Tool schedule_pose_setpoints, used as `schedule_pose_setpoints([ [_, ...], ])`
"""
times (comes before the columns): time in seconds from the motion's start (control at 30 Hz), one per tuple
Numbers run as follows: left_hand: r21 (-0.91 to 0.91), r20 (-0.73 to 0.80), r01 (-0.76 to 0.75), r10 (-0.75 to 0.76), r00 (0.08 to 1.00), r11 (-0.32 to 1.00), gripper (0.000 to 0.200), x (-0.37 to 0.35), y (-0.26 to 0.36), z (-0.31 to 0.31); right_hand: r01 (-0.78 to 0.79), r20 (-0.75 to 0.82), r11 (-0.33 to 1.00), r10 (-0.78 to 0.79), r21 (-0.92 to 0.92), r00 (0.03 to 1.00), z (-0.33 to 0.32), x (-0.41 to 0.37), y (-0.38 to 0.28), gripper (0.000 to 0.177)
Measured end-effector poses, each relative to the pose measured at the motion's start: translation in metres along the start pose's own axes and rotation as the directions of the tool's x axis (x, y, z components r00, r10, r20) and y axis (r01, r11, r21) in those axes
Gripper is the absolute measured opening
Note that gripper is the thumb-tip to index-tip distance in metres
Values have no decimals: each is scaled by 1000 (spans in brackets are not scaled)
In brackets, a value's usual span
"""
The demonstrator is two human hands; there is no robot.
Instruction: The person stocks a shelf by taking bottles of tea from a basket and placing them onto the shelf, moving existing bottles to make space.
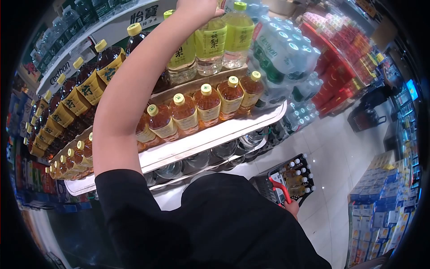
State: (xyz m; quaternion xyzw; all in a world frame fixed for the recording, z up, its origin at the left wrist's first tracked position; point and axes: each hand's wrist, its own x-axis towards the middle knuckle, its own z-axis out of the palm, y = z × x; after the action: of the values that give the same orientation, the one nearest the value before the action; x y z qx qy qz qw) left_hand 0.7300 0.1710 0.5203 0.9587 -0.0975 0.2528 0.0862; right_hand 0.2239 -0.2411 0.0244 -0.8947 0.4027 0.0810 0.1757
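Note:
My left hand (200,6) reaches to the top of the view, partly cut off by the frame edge. It is closed around the cap end of a pear drink bottle (210,42) with a yellow-green label, which stands upright among similar bottles. A matching bottle (238,30) with a green cap is just to its right. Low on the right, my right hand (292,208) is closed on the red handle (281,190) of a black shopping basket (266,188). Several bottles (295,177) with pale caps sit at the basket.
A white-edged shelf (210,139) carries amber tea bottles (184,112); large clear water bottles (197,161) stand underneath. Wrapped water packs (280,49) are stacked at right. Blue-and-white cartons (376,215) rise beyond the tiled floor (333,175). Farther off is a person in dark clothes (378,96) by a dark basket (365,120).

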Motion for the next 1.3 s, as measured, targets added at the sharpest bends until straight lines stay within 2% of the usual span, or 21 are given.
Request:
schedule_pose_setpoints([
  [0.1,77,63,-75,71,996,994,67,5,-7,4,-1,0,1000,1,5,1000,0,0,1,30],
  [0.3,108,31,-140,138,990,984,66,4,-11,6,1,-6,1000,-1,-1,1000,-2,-2,-2,29],
  [0.4,-53,-112,-152,145,983,987,63,1,-10,9,-10,2,1000,10,-11,1000,-6,-4,-7,29],
  [0.5,-27,-45,-55,54,998,998,61,1,-5,5,-19,-4,1000,19,-15,1000,-10,-7,-12,29],
  [0.6,9,31,-141,141,990,990,55,-4,-13,-3,-11,-17,1000,10,-15,1000,-8,-8,-11,29],
  [0.7,-55,-85,-413,408,909,909,47,-21,-8,-40,-6,-18,1000,6,-20,1000,-4,-4,-7,28],
  [0.8,186,-209,-434,467,859,882,39,3,-41,-16,-17,0,1000,17,-23,1000,-4,-3,-7,28],
  [0.9,-30,-223,-233,221,949,972,39,-9,-57,-25,-19,3,1000,19,-9,1000,-5,-5,-8,28],
  [1.0,343,83,-136,114,990,930,45,-20,-54,-46,-14,1,1000,14,-6,1000,-4,-4,-6,29],
  [1.1,332,153,-86,37,988,939,49,-31,-55,-44,4,-18,1000,-5,-23,1000,0,-2,-3,29],
  [1.2,355,171,-131,73,982,926,49,-37,-51,-49,-2,-17,1000,1,-31,1000,0,-2,-4,29],
  [1.3,295,101,-138,113,988,945,47,-32,-62,-39,-8,-33,999,7,-38,999,-2,-5,-7,29],
])
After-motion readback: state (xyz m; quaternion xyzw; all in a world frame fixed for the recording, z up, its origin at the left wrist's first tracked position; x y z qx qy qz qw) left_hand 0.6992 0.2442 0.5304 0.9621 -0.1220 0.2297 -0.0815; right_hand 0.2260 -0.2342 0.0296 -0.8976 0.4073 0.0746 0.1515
